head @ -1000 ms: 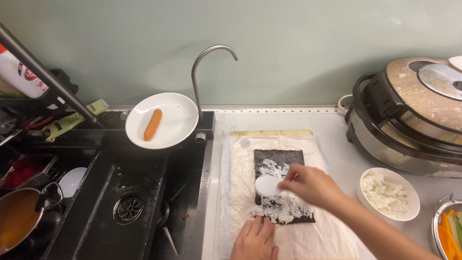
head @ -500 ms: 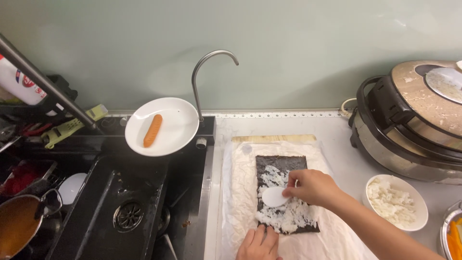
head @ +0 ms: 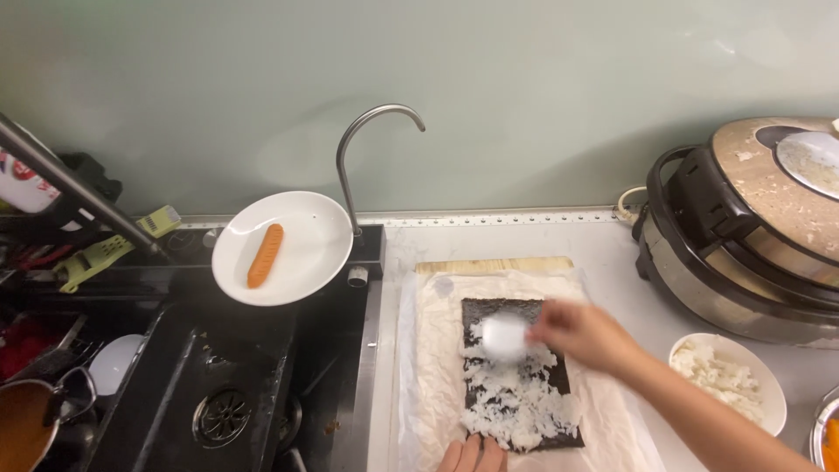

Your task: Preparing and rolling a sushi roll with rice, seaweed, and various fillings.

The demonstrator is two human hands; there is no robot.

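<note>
Pressing a white rice paddle (head: 505, 336) onto the rice (head: 520, 402) on the dark seaweed sheet (head: 500, 310), the right hand (head: 581, 332) is gripping it closed; the left hand's (head: 472, 456) fingertips are resting flat at the sheet's near edge, holding nothing, on the table (head: 612, 253).

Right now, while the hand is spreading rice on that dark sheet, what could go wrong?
The seaweed sheet is thin, so pressing hard with the white rice paddle in the right hand might tear it. Only the fingertips of the left hand pin its near edge, so the sheet could slide on the white wrap. The plate with a sausage sits over the edge of the sink and might tip in if bumped.
</note>
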